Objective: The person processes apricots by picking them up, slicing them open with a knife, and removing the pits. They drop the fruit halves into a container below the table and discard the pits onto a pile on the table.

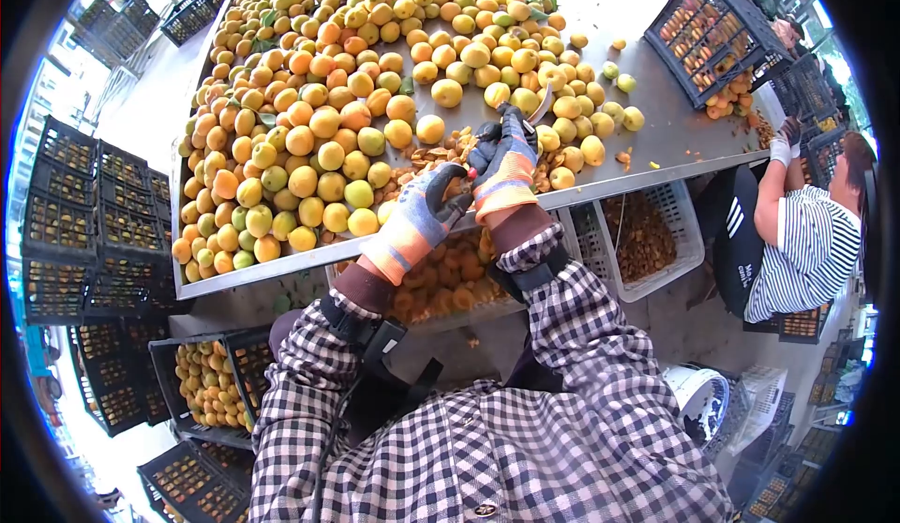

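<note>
My right hand (506,165), in an orange-and-blue glove with dark fingers, reaches over the table's front edge. Its fingers are closed around a knife, whose curved silver blade (542,105) points away from me. The dark fingertips are right at a yellow apricot (497,95). Beside it, my left hand (424,216) wears a matching glove; its thumb and fingers are curved but apart. A small red spot (472,174) shows between the two hands. Brown apricot pits (433,156) lie on the tabletop just beyond them, with whole apricots (323,125) heaped to the left and behind.
Below the metal table's edge (647,174) stand a crate of apricot halves (445,284) and a white basket of pits (689,246). A black crate (711,31) tilts on the table at right, near a seated co-worker (811,242). Stacked black crates (70,214) stand at left.
</note>
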`<action>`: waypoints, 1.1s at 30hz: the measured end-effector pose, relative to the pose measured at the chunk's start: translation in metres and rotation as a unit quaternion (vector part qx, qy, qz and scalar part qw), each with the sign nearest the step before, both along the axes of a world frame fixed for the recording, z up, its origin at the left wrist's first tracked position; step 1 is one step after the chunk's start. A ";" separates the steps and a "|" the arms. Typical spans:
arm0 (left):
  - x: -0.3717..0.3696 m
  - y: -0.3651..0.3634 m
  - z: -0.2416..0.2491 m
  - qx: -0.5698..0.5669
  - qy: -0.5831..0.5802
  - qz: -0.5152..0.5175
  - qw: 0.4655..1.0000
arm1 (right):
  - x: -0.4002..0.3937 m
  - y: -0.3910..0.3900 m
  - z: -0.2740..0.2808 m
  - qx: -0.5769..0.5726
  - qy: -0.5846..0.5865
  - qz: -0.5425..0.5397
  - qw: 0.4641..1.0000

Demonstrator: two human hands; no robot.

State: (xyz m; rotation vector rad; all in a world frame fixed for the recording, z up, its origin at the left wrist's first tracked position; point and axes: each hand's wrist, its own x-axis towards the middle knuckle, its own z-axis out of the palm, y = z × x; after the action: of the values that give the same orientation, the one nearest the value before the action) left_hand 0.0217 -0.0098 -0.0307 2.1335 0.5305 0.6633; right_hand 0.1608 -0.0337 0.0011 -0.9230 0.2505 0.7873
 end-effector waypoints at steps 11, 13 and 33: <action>0.003 0.003 -0.002 0.010 -0.016 0.004 1.000 | 0.009 0.009 -0.020 -0.036 0.056 0.031 0.997; 0.002 0.006 -0.002 0.046 -0.022 -0.008 0.999 | 0.011 0.010 -0.030 -0.024 0.070 0.034 0.997; -0.011 0.022 0.032 -0.158 0.149 -0.015 0.976 | 0.040 -0.022 0.012 0.052 -0.127 -0.025 0.990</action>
State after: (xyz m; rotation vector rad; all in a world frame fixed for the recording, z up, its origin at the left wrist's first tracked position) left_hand 0.0108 0.0123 0.0012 1.9397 0.7140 0.2203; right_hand 0.2008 -0.0558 0.0132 -0.9041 0.0092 0.6229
